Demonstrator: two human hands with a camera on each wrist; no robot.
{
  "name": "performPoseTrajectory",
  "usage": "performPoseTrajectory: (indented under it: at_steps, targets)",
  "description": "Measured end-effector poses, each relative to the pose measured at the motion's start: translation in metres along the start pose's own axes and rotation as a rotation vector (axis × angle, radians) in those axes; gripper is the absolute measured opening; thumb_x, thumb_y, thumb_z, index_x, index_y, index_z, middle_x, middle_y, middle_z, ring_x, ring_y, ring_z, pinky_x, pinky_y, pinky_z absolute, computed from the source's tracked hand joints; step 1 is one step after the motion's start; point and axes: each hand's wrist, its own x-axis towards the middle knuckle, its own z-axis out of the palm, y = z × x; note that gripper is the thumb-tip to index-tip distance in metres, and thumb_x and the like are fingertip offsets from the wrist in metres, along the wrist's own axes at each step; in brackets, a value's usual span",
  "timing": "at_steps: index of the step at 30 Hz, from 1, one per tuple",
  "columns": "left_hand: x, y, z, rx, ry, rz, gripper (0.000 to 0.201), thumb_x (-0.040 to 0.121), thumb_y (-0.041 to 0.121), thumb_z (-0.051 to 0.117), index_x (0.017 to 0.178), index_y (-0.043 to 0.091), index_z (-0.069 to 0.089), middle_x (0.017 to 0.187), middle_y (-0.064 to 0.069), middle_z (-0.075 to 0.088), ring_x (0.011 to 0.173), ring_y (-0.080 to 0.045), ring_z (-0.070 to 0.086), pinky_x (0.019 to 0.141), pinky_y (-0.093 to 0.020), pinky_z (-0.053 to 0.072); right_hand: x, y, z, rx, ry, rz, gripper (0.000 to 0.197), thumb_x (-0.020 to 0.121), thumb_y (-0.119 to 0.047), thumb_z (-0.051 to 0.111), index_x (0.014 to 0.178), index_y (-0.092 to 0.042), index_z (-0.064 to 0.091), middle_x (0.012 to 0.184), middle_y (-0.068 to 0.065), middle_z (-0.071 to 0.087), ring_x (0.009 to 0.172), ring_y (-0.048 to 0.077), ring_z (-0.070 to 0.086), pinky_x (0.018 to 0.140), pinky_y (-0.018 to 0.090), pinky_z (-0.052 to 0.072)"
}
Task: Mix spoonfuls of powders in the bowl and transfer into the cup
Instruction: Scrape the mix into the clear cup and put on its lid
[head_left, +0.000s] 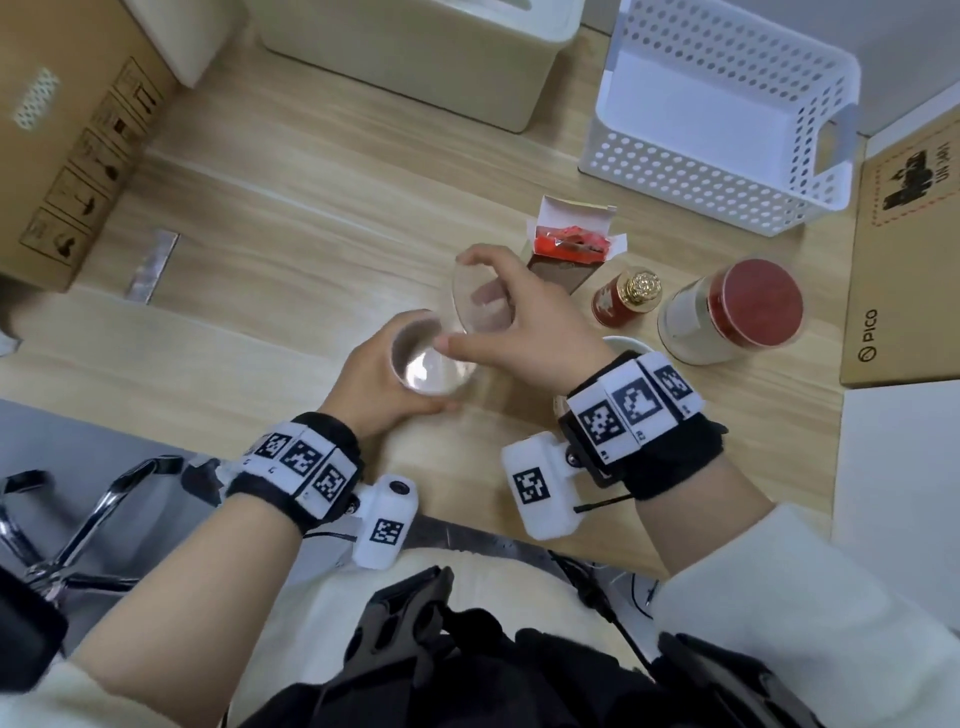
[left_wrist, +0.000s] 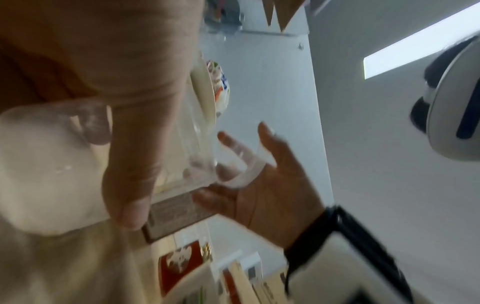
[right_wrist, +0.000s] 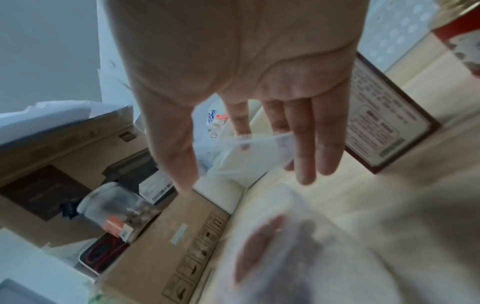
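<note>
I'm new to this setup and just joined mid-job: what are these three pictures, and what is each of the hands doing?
No robot here: a person works with bare hands, wearing marker bands with a small camera on each wrist. The big picture comes from a head camera looking down; the other two look along each palm. The left hand holds a clear cup upright on the wooden table. The right hand tips a small clear bowl over the cup. Behind stand an open red box, two red-topped jars and a white basket.

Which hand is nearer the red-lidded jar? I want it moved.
Right. The right hand, tipping the clear bowl, is closer to the jar; the left hand grips the cup farther away.
</note>
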Motion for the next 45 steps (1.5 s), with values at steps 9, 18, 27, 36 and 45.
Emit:
performPoseTrajectory:
  at_steps: [9, 18, 27, 36, 45]
  targets:
    - [-0.024, -0.003, -0.046, -0.022, 0.137, 0.034, 0.081, 0.043, -0.002, 0.087, 0.116, 0.009, 0.053, 0.107, 0.018, 0.062, 0.1, 0.016, 0.054, 0.086, -0.004, 0.039, 0.023, 0.018, 0.034, 0.349, -0.148, 0.402, 0.039, 0.085, -0.03, 0.057, 0.121, -0.016, 0.05, 0.117, 0.009, 0.047, 0.094, 0.027, 0.057, 0.073, 0.039, 0.054]
    - [-0.027, 0.006, -0.046, -0.101, 0.053, 0.036, 0.081, 0.038, 0.021, 0.087, 0.112, 0.027, 0.054, 0.115, 0.013, 0.063, 0.11, 0.003, 0.056, 0.092, -0.011, 0.04, 0.005, 0.023, 0.011, 0.096, -0.013, 0.27, 0.049, 0.092, -0.024, 0.048, 0.137, -0.011, 0.036, 0.12, 0.007, 0.056, 0.113, 0.02, 0.051, 0.104, 0.039, 0.037]
    - [-0.01, 0.046, 0.011, -0.003, -0.383, 0.033, 0.085, 0.042, 0.027, 0.089, 0.119, 0.031, 0.052, 0.128, 0.007, 0.058, 0.123, -0.008, 0.05, 0.105, -0.022, 0.037, -0.081, 0.066, -0.067, 0.305, 0.215, 0.309, 0.023, 0.087, -0.016, 0.058, 0.07, -0.003, 0.065, 0.068, 0.016, 0.064, 0.058, 0.022, 0.061, 0.05, 0.022, 0.053]
    - [-0.002, 0.027, 0.051, 0.173, -0.468, -0.051, 0.084, 0.042, 0.011, 0.092, 0.114, 0.032, 0.054, 0.121, 0.013, 0.056, 0.107, 0.011, 0.05, 0.087, -0.003, 0.037, -0.119, 0.132, -0.054, 0.14, 0.177, 0.547, 0.043, 0.084, -0.034, 0.061, 0.068, 0.006, 0.065, 0.064, 0.022, 0.067, 0.052, 0.026, 0.061, 0.055, 0.033, 0.053]
    - [-0.003, 0.027, 0.057, 0.196, -0.45, 0.026, 0.079, 0.033, 0.061, 0.083, 0.105, 0.056, 0.054, 0.117, 0.029, 0.055, 0.121, -0.012, 0.049, 0.107, -0.037, 0.037, -0.107, 0.137, -0.046, 0.256, 0.227, 0.548, 0.051, 0.082, -0.044, 0.061, 0.075, 0.006, 0.062, 0.066, 0.022, 0.068, 0.053, 0.027, 0.063, 0.059, 0.036, 0.055]
